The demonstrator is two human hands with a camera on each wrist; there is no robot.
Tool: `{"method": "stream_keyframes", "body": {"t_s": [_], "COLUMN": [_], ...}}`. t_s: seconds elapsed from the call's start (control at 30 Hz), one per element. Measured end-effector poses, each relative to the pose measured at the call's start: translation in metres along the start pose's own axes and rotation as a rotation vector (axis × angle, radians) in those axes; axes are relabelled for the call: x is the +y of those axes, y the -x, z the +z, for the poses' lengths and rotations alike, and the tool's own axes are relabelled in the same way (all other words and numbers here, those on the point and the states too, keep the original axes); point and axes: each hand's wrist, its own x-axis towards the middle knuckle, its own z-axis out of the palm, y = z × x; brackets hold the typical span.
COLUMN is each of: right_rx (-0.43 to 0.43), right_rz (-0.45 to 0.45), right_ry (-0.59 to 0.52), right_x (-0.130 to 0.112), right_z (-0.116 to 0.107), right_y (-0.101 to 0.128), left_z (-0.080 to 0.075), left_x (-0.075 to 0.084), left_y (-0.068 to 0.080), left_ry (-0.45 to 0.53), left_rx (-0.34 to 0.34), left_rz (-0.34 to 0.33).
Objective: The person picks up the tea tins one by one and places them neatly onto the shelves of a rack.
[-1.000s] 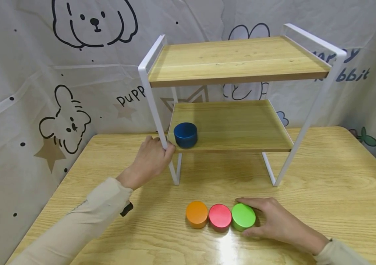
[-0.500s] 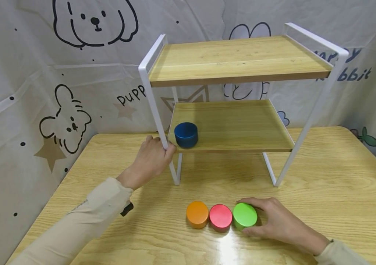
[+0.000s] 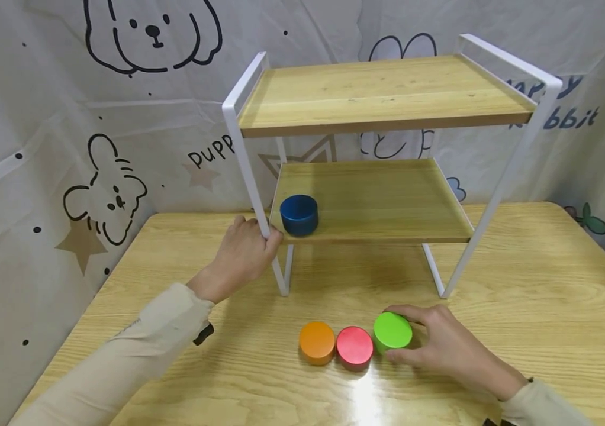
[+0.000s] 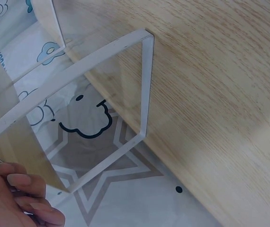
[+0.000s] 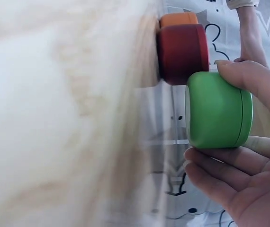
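My right hand (image 3: 449, 343) pinches a round green tin (image 3: 392, 332) between thumb and fingers, a little off the table. In the right wrist view the green tin (image 5: 218, 111) shows a lid seam and a gap from the wood. Beside it stand a red tin (image 3: 354, 348) and an orange tin (image 3: 317, 343), close together on the table. My left hand (image 3: 246, 251) holds the left front post of a two-tier rack (image 3: 361, 241) at the lower shelf. On that shelf, at its left front corner, is a dark blue tin (image 3: 299, 216).
The rack's wooden top board (image 3: 388, 94) spans above the lower shelf between white metal frames. Wooden table (image 3: 547, 331) extends around the rack's feet. A cloth backdrop (image 3: 174, 118) with cartoon drawings hangs behind and at the sides.
My right hand has taken the green tin away from the red one and raised it slightly, shifting it toward the rack. My left hand stays on the post.
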Motion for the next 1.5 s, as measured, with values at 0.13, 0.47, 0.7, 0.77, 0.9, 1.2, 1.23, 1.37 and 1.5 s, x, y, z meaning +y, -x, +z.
{"method": "stream_keyframes", "body": {"t_s": [0.13,0.47,0.7,0.77,0.9,1.2,1.23,1.37,1.5], "right_rx": [0.034,0.126,0.147,0.162,0.182,0.186,0.192,0.227,0.243], "right_rz": [-0.017,-0.076,-0.097,-0.098,-0.101,-0.093,-0.092,-0.082,-0.046], "right_ry": [0.03,0.034,0.037,0.051,0.063,0.069,0.065,0.056,0.065], "right_x": [-0.004,-0.011,-0.027,-0.033,-0.044,-0.064,-0.065,-0.069,-0.074], "right_z": [-0.004,-0.016,-0.025,-0.027,-0.031,-0.039,-0.04,-0.043,-0.047], "right_y": [-0.007,-0.022,-0.038,-0.042,-0.05,-0.069,-0.071,-0.076,-0.08], "left_z": [0.0,-0.001,-0.001,-0.001,-0.003,-0.002,-0.002,-0.001,-0.002], "left_x": [0.001,0.002,0.004,0.006,0.008,0.008,0.008,0.008,0.008], "left_y": [0.0,-0.003,-0.002,-0.002,-0.002,0.001,0.002,0.002,0.001], "left_ry": [-0.021,-0.067,-0.103,-0.085,-0.075,-0.092,-0.088,-0.077,-0.071], "left_rx": [0.009,0.01,0.018,0.01,-0.009,0.014,0.017,0.018,0.014], "left_rz": [0.009,0.02,-0.041,-0.088,-0.142,-0.143,-0.146,-0.145,-0.156]}}
